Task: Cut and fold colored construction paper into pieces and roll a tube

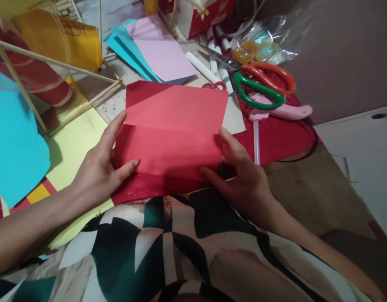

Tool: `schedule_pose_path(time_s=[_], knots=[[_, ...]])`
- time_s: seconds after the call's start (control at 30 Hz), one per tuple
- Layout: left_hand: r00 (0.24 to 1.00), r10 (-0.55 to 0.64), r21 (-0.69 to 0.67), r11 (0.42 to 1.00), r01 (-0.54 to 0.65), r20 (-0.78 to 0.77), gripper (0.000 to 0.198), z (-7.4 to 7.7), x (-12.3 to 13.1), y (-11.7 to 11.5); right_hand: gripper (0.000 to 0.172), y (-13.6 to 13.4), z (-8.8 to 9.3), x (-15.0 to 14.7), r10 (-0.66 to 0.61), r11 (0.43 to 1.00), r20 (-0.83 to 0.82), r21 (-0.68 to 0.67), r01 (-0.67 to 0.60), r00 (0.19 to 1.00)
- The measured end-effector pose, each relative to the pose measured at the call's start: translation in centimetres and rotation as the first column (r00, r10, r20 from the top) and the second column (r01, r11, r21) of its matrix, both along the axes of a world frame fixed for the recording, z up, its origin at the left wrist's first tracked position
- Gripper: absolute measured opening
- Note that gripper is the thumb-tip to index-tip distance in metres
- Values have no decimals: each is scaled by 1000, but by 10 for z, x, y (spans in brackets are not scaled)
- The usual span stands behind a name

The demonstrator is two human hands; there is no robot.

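Observation:
A red sheet of paper (171, 126), folded across its middle, lies on the red table top in front of me. My left hand (102, 163) rests on the sheet's left edge, fingers spread, thumb flat on the lower flap. My right hand (240, 172) presses the right edge, with its thumb on the lower flap and its fingers stretched along the side. Neither hand grips anything; both lie flat on the paper.
Yellow paper (77, 142) and blue paper (14, 147) lie to the left, pink paper (162, 50) and blue sheets behind. Green-and-orange scissors (259, 82), white markers (202, 67), a pink tool (284, 111) and a plastic bag (265, 42) sit at the back right. Wooden sticks (55, 63) stand at the left.

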State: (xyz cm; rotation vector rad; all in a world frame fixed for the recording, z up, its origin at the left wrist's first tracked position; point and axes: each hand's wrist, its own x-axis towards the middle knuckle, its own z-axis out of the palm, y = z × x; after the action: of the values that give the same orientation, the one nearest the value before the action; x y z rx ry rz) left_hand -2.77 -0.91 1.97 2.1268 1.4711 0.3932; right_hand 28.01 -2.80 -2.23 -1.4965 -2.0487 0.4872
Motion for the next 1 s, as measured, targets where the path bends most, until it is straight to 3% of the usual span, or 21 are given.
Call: schedule_pose_path(time_s=[0.1, 0.33, 0.4, 0.5, 0.57, 0.63, 0.7, 0.77, 0.83, 0.9, 1.0], knots=[[995, 44, 77, 996, -38, -87, 84, 5, 3, 3, 67, 0, 2, 1, 15, 1000, 41, -1, -15, 999], [957, 6, 206, 977, 56, -289, 80, 12, 4, 1, 60, 2, 5, 4, 67, 997, 154, 30, -72, 986], [934, -103, 212, 960, 184, -343, 76, 11, 11, -2, 55, 2, 6, 7, 78, 996, 193, 36, -87, 978], [864, -335, 112, 909, 401, -376, 68, 3, 25, -3, 50, 3, 12, 11, 88, 993, 282, 48, -106, 955], [827, -418, 36, 885, 464, -376, 68, -5, 30, -3, 49, 4, 19, 8, 93, 982, 309, 127, -138, 947], [816, -437, 21, 877, 479, -378, 69, -11, 32, -2, 53, 6, 25, 0, 198, 939, 292, 218, -267, 936], [811, -438, 39, 871, 489, -389, 71, -17, 31, -2, 59, 10, 27, -11, 413, 852, 281, 217, -476, 866], [804, -438, 55, 865, 498, -402, 69, -19, 30, -2, 61, 14, 23, -20, 598, 760, 280, 97, -642, 751], [798, -444, 52, 861, 506, -408, 68, -20, 30, -3, 60, 17, 14, -23, 690, 705, 259, -26, -709, 677], [800, -451, 47, 860, 508, -397, 69, -20, 30, -3, 58, 17, 6, -18, 711, 692, 249, -79, -717, 658], [808, -449, 34, 867, 497, -381, 72, -19, 28, -1, 51, 10, -1, -4, 681, 720, 264, -73, -690, 682]])
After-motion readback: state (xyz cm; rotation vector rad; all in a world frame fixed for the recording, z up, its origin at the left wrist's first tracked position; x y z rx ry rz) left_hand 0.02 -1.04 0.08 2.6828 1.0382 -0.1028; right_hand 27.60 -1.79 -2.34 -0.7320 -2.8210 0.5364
